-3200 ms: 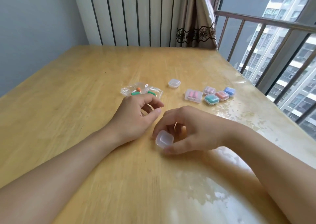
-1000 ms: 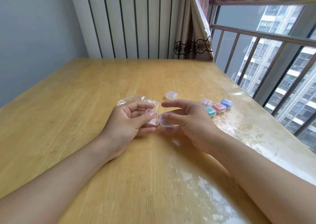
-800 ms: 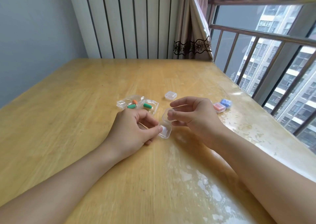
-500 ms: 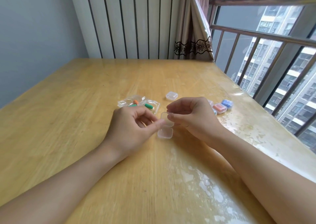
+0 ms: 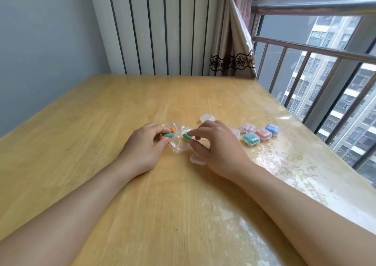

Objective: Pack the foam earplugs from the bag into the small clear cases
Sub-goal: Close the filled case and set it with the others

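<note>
head view: both hands left open case (image 5: pixel 197 160); left hand (image 5: pixel 144 146) pinches bag (image 5: pixel 179 141), right hand (image 5: pixel 215 143) pinches green earplug (image 5: pixel 186 137).

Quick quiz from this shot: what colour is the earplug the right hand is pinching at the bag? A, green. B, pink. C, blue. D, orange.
A: the right hand pinches a green earplug between thumb and forefinger at the mouth of the clear bag, which the left hand steadies.
</note>
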The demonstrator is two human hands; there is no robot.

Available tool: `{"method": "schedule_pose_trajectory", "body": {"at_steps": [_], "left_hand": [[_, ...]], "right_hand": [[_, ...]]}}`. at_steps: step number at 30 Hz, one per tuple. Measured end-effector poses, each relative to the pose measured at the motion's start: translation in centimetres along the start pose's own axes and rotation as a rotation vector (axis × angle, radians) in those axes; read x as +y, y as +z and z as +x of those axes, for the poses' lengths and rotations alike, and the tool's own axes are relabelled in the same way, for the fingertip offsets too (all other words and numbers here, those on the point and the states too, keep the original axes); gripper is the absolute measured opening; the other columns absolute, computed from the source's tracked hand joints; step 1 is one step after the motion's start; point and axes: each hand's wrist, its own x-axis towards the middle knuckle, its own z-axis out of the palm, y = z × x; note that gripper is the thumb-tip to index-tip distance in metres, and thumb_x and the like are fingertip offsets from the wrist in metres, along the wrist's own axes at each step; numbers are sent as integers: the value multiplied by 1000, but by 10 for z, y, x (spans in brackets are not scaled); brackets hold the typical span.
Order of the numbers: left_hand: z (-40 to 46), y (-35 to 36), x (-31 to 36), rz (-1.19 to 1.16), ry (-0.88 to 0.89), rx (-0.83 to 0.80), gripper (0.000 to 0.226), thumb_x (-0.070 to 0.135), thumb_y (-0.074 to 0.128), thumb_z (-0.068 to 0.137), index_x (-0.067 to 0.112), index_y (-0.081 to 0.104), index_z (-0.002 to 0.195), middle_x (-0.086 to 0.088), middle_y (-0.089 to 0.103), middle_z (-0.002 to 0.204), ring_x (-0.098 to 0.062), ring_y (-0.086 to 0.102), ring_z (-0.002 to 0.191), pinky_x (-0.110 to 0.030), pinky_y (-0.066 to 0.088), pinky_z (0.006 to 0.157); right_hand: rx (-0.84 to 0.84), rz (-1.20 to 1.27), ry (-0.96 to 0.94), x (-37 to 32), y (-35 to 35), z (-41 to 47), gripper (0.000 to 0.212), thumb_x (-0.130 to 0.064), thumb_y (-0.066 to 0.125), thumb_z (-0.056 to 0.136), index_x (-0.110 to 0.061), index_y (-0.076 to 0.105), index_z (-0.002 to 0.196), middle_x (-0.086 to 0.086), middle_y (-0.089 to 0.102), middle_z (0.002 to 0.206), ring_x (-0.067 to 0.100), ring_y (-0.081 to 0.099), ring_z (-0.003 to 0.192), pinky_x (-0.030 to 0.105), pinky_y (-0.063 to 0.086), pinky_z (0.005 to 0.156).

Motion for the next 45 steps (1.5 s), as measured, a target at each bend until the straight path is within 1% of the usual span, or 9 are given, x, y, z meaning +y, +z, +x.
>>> {"method": "schedule_pose_trajectory", "body": {"at_steps": [3, 7, 14, 21, 27, 30, 34, 40, 45], "left_hand": [[0, 0, 1, -74, 8, -45, 21, 15, 66, 94, 25, 73, 110, 19, 63, 105, 0, 62, 97, 3, 36, 78], [0, 0, 3, -149, 13, -47, 22, 11, 58, 99, 20, 76, 107, 10, 65, 105, 15, 64, 86, 4, 37, 72], [0, -1, 4, -186, -5, -35, 18, 9, 66, 94, 16, 75, 108, 19, 70, 98, 20, 64, 84, 6, 39, 71], [0, 0, 5, -145, -38, -4, 17, 12, 67, 93, 26, 77, 93, 22, 71, 84, 22, 62, 77, 6, 38, 68], [0, 0, 6, -84, -45, 2, 17, 18, 65, 94, 29, 78, 93, 23, 72, 82, 22, 60, 78, 6, 37, 66], [-1, -1, 6, -87, -58, -13, 17, 21, 64, 95, 29, 78, 92, 23, 73, 84, 17, 63, 83, 3, 38, 68], [0, -2, 5, -139, -89, -39, 20, 29, 58, 98, 30, 78, 95, 20, 75, 92, 7, 66, 91, -13, 47, 79], [0, 0, 3, -268, -64, -118, 24, 17, 49, 102, 29, 65, 114, 16, 75, 99, -1, 65, 105, -32, 47, 102], [-2, 3, 3, -225, 4, -181, 29, 14, 53, 99, 32, 59, 121, 15, 72, 102, -1, 64, 108, -34, 47, 103]], "right_hand": [[-20, -108, 22, -1, -2, 1, 25, -34, 60, 97, -23, 77, 113, -1, 61, 90, 20, 51, 92, 38, 47, 79], [-14, -127, 109, -3, -1, 1, 27, -43, 62, 95, -23, 77, 106, -2, 60, 92, 20, 53, 95, 34, 44, 79], [-51, -263, 189, -15, 6, 7, 27, -40, 60, 95, -21, 76, 104, -1, 61, 98, 23, 53, 101, 37, 46, 83], [65, -38, 177, -13, 6, 8, 9, -29, 64, 92, -22, 70, 93, -8, 67, 92, 14, 52, 90, 29, 42, 74], [-50, 101, 108, -15, 6, 7, 10, -16, 68, 82, -25, 68, 85, -14, 69, 86, 3, 56, 75, 23, 48, 70], [-109, 91, 99, -12, 6, 8, 16, -14, 65, 83, -26, 73, 90, -16, 66, 81, -6, 53, 72, 13, 38, 62], [-201, 30, 87, -10, 9, 10, 19, -15, 58, 89, -29, 69, 84, -3, 59, 88, 17, 52, 85, 37, 45, 71], [-269, -15, 65, -10, 8, 10, 16, -23, 51, 97, -28, 60, 85, -2, 51, 92, 26, 53, 94, 40, 45, 82], [-252, 7, 122, -7, 5, 14, 20, -21, 58, 94, -28, 48, 77, -3, 53, 85, 19, 50, 81, 36, 40, 68]]}}
